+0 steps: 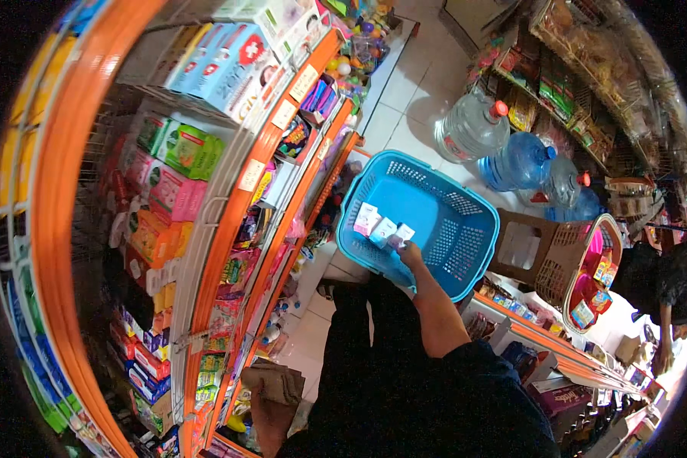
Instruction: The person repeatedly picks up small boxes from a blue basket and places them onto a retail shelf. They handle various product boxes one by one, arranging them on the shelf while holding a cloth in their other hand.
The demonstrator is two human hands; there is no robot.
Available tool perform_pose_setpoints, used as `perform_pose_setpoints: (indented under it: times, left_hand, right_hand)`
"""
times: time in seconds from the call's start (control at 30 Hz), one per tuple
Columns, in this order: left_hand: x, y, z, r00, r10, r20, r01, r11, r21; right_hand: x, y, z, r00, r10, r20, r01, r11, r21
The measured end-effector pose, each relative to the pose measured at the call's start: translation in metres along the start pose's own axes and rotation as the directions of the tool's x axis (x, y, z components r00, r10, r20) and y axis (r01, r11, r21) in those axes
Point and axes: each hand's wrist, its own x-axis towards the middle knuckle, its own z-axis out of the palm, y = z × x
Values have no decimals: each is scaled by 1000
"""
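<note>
A blue plastic basket [401, 183] with perforated sides stands in front of me. Down in it, my right hand [410, 253] has its fingers on a small white carton [404, 232]. Two similar cartons, one white and pink [366, 219] and one white and light blue [383, 231], stand in a row beside it on the basket floor. Low on the left, my left hand [270, 421] holds a folded brown cloth [273, 382], which covers most of its fingers.
Orange-edged shelves [217, 229] full of soaps and boxed goods rise close on my left. Large water bottles [472, 127] stand on the tiled floor beyond the basket. A brown plastic stool [518, 246] and a basket of packets [592, 280] are to the right, near another person [658, 280].
</note>
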Motion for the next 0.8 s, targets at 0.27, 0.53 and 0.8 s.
perform_pose_setpoints:
  times: [0.27,0.53,0.8]
  left_hand:
    - [-39,0,23,983,74,169,-68,997,-39]
    - [-54,2,10,915,256,313,-165,943,-290]
    - [-72,2,4,825,401,397,-257,894,-368]
  right_hand:
    - [-60,-114,-32,744,-622,-242,625,777,-76]
    - [-350,-412,-119,-612,-727,-311,789,-536,-299]
    - [-428,-571,-112,-395,-910,126,790,-406,-459]
